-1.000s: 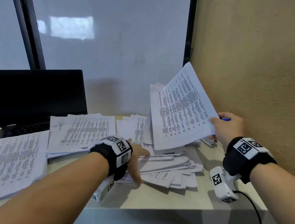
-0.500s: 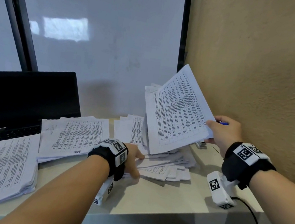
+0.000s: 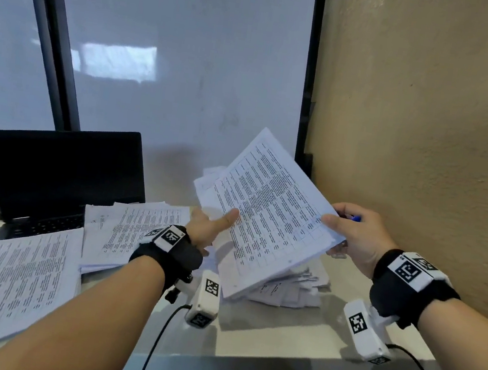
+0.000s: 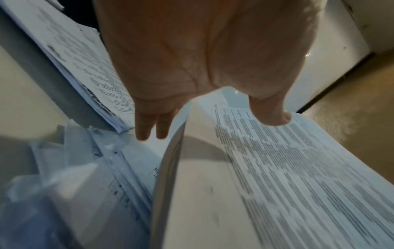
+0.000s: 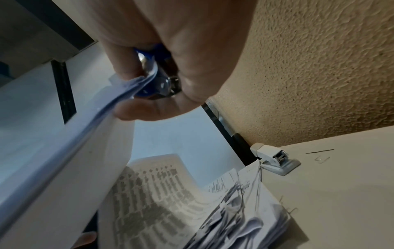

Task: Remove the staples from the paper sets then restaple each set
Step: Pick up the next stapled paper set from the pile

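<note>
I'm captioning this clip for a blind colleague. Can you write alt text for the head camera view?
Two hands hold a printed paper set tilted above a messy paper pile on a desk: the left hand grips its left edge, the right hand its right corner. More paper stacks and an open laptop sit left.

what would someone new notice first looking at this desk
First, the printed paper set held up over the desk, the left hand and right hand each pinching an edge. Under it sprawls a messy pile of papers; a dark laptop sits back left.
</note>
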`<state>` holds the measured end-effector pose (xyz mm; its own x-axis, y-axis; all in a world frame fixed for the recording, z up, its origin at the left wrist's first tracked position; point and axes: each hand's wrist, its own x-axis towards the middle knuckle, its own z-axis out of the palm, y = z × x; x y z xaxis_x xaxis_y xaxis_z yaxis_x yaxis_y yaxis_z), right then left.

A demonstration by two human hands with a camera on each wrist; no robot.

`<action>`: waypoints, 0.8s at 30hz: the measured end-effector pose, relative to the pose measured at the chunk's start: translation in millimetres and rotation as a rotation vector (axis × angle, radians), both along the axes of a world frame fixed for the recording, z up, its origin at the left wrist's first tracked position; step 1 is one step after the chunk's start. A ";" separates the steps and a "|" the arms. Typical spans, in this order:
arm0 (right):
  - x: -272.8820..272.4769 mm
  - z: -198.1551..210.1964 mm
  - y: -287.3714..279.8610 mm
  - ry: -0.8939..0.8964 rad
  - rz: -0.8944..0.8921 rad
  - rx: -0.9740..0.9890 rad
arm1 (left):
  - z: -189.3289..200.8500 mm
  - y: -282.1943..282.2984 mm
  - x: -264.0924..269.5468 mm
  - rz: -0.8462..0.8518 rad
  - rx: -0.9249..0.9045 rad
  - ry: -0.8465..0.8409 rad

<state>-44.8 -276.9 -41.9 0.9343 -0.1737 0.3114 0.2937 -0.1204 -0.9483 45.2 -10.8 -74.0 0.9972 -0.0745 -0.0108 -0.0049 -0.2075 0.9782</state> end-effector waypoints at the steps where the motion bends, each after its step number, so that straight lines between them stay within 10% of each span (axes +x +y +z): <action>1: -2.3 2.0 -0.3 -0.002 0.022 0.003 | -6.3 6.6 12.3 0.056 -0.029 -0.021; 6: -10.8 9.7 -2.6 0.005 0.135 0.020 | 9.8 32.2 8.9 0.267 -0.230 -0.100; 15: 4.4 -16.1 3.2 0.263 0.011 -0.310 | 35.4 36.4 -20.4 0.276 -0.349 -0.211; 24: 10.3 0.9 16.8 0.256 0.028 -0.146 | 71.8 35.0 -53.9 0.113 -0.303 -0.325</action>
<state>-34.5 -260.1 -41.0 0.9895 -0.1175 0.0843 0.0518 -0.2564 -0.9652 -8.6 24.1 -2.2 0.9473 0.0838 0.3093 -0.3153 0.0713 0.9463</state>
